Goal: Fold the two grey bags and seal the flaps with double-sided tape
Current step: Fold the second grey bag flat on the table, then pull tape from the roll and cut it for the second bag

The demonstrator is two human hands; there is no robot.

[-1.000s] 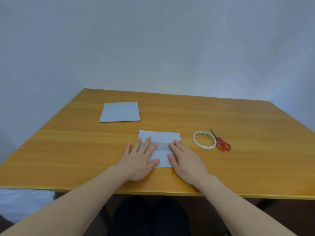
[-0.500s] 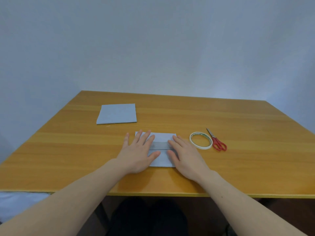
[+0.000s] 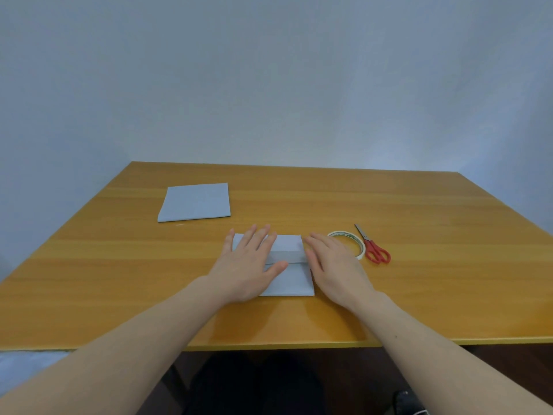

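Note:
A folded grey bag (image 3: pixel 291 278) lies near the front middle of the wooden table (image 3: pixel 419 280), its flap folded down across the middle. My left hand (image 3: pixel 250 265) rests flat on the bag's left part, fingers spread. My right hand (image 3: pixel 335 265) is flat and open just past the bag's right edge, partly covering the roll of double-sided tape (image 3: pixel 357 239). A second grey bag (image 3: pixel 196 202) lies folded flat at the back left, away from both hands.
Red-handled scissors (image 3: pixel 374 250) lie right of the tape roll. The table's front edge (image 3: pixel 269 344) runs just below my forearms. A plain wall rises behind the table. Something pale shows below the table at the far left (image 3: pixel 27 359).
My right hand has slid rightward off the bag's flap towards the tape roll. My left hand stays pressed on the bag. The view has tilted slightly.

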